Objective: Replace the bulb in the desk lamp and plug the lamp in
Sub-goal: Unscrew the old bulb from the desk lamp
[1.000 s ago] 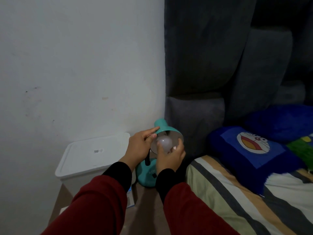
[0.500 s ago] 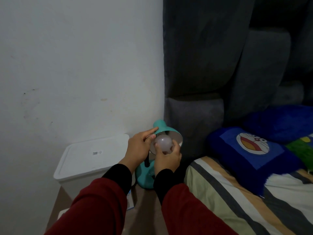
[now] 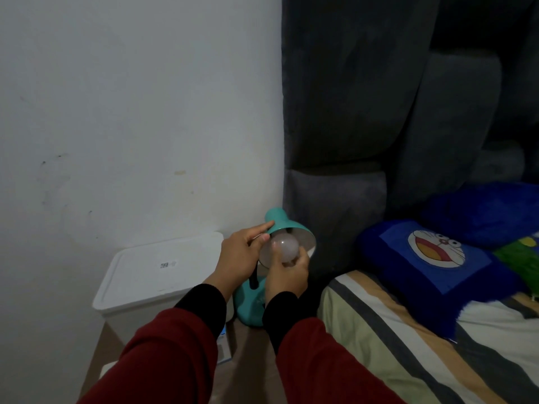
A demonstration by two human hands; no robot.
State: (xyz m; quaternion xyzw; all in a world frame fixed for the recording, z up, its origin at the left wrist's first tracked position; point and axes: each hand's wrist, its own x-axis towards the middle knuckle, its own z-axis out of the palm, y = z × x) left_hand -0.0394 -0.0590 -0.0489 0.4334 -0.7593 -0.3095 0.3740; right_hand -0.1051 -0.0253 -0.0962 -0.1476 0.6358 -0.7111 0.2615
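A person in dark red sleeves with black cuffs works at a small teal metal desk lamp (image 3: 278, 224) that stands on a brown bedside bench (image 3: 248, 360), at the bench's right edge, next to the bed. The left hand (image 3: 242, 255) closes on the rim of the lamp's cone-shaped shade, forefinger laid along the teal outside and thumb at the rim's edge. The right hand (image 3: 287, 277) wraps around a round frosted white bulb (image 3: 281, 247) from below, thumb up over its front; the bulb sits at the mouth of the shade, against its pale inner face. Whether its base is in the socket cannot be told. The lamp's dark neck and teal base show between the two wrists.

Just left of the lamp on the bench stands a white plastic lidded box (image 3: 160, 272) with a small label on its lid, close to the white wall. To the right lies a bed with a striped sheet (image 3: 379, 330), a blue cartoon-cat pillow (image 3: 431, 260) and a grey padded headboard (image 3: 364, 112).
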